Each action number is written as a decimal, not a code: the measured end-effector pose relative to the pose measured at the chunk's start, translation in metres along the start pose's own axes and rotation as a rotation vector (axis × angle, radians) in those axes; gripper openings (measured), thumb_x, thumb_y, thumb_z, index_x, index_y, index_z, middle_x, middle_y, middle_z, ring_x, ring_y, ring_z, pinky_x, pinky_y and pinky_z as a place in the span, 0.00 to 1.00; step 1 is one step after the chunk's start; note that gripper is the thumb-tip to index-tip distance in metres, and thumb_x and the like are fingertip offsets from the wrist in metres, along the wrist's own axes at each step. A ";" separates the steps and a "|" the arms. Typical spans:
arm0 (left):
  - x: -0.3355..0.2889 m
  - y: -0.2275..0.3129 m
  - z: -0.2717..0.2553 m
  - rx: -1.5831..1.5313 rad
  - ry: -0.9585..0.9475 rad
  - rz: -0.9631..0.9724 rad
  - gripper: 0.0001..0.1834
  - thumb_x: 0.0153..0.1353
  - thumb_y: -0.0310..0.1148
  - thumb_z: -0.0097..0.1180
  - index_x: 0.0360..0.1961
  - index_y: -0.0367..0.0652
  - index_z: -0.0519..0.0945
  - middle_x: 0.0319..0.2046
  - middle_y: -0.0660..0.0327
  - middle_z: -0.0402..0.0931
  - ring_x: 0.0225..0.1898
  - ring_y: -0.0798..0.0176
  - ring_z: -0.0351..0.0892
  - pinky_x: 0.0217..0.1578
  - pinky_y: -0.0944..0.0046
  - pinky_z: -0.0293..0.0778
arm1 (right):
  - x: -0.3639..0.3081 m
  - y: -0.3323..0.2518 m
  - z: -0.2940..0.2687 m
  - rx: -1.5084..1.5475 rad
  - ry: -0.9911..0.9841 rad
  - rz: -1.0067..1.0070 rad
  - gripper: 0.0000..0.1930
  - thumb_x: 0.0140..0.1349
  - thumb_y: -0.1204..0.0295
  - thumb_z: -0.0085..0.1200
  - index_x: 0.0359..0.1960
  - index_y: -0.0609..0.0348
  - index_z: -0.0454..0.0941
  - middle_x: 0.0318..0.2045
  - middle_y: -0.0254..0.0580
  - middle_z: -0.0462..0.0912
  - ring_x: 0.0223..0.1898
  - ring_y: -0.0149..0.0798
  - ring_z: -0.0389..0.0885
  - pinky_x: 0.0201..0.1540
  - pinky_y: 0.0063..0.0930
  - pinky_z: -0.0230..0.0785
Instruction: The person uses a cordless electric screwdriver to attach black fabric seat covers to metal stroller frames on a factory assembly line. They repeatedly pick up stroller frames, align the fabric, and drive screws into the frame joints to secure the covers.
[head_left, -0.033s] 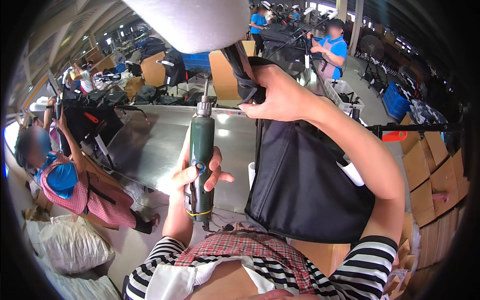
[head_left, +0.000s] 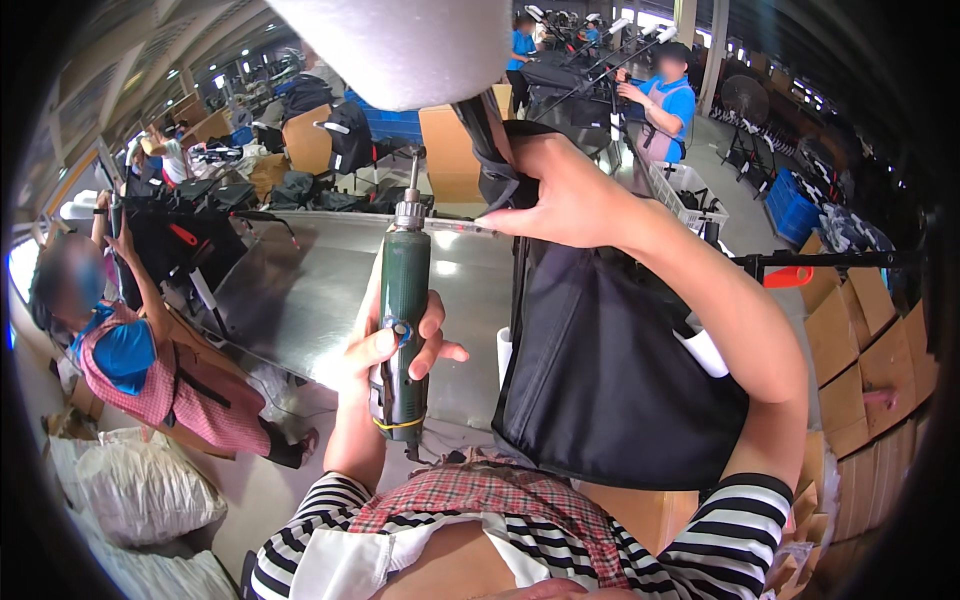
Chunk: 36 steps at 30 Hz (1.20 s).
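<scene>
My left hand (head_left: 375, 348) is wrapped around a green electric screwdriver (head_left: 404, 275), its bit pointing up and away from me, a thumb near the blue-ringed button. The bit tip stands apart from any other thing. Up and to the right, my right hand (head_left: 580, 195) closes around a black tube joint (head_left: 500, 178) with black fabric about it. Its fingertips are partly hidden behind the joint. Below that hand hangs a large black fabric panel (head_left: 610, 380). A thick white-wrapped part (head_left: 400, 45) looms above, in line with the black tube.
Beyond my hands lies a shiny metal tabletop (head_left: 310, 275). To the left a co-worker (head_left: 130, 355) in a checked apron handles a black frame. Cardboard boxes (head_left: 865, 370) stack up at the right. A white crate (head_left: 690, 190) and another co-worker (head_left: 668, 105) are farther back.
My right hand and the black joint have shifted slightly to the right, along with the white-wrapped part. The screwdriver stays almost in place. The left co-worker's head has turned a little.
</scene>
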<state>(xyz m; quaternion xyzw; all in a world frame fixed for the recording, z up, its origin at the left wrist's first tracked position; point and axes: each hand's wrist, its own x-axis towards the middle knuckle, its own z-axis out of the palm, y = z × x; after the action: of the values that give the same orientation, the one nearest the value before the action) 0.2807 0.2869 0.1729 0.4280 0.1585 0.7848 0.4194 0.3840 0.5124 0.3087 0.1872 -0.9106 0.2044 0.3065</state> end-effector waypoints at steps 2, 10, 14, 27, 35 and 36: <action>0.004 0.002 0.002 0.019 -0.001 0.024 0.52 0.58 0.36 0.64 0.74 0.41 0.42 0.35 0.51 0.70 0.22 0.63 0.77 0.46 0.43 0.84 | -0.007 -0.003 -0.003 -0.081 0.098 -0.036 0.12 0.51 0.72 0.64 0.32 0.67 0.74 0.28 0.54 0.79 0.35 0.56 0.80 0.39 0.43 0.72; 0.032 0.006 0.014 0.133 -0.015 0.115 0.52 0.58 0.36 0.64 0.75 0.45 0.41 0.39 0.49 0.71 0.21 0.64 0.77 0.42 0.46 0.85 | -0.035 -0.030 0.017 -0.582 0.299 0.086 0.06 0.58 0.73 0.58 0.31 0.61 0.74 0.24 0.49 0.82 0.26 0.55 0.83 0.29 0.44 0.78; 0.046 -0.002 0.028 0.250 0.016 0.214 0.47 0.59 0.37 0.62 0.73 0.42 0.47 0.50 0.42 0.70 0.20 0.66 0.75 0.41 0.47 0.84 | -0.037 -0.036 0.017 -0.447 0.331 0.105 0.05 0.58 0.75 0.57 0.30 0.61 0.74 0.24 0.50 0.80 0.27 0.56 0.82 0.29 0.46 0.75; 0.076 -0.013 0.037 0.222 0.009 0.182 0.61 0.54 0.33 0.66 0.77 0.58 0.32 0.56 0.39 0.72 0.22 0.63 0.77 0.37 0.52 0.84 | -0.045 -0.050 0.019 -0.340 0.402 0.159 0.06 0.60 0.77 0.57 0.30 0.62 0.72 0.23 0.52 0.80 0.26 0.57 0.81 0.27 0.44 0.73; 0.076 -0.012 0.035 0.202 0.017 0.195 0.62 0.54 0.31 0.67 0.77 0.62 0.31 0.55 0.39 0.73 0.24 0.63 0.79 0.37 0.53 0.85 | -0.045 -0.099 -0.004 -0.395 0.545 0.152 0.20 0.52 0.70 0.72 0.43 0.61 0.75 0.30 0.43 0.82 0.28 0.42 0.84 0.31 0.35 0.76; 0.075 -0.011 0.035 0.215 0.010 0.196 0.62 0.55 0.30 0.66 0.77 0.62 0.32 0.55 0.39 0.73 0.24 0.62 0.79 0.37 0.54 0.85 | -0.038 -0.093 -0.013 -0.489 0.564 0.044 0.23 0.51 0.69 0.72 0.46 0.61 0.75 0.36 0.48 0.81 0.36 0.44 0.83 0.38 0.38 0.75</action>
<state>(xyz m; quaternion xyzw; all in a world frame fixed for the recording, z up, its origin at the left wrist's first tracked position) 0.2936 0.3489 0.2274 0.4799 0.2015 0.8025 0.2917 0.4617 0.4487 0.3182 0.0254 -0.8161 0.0310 0.5766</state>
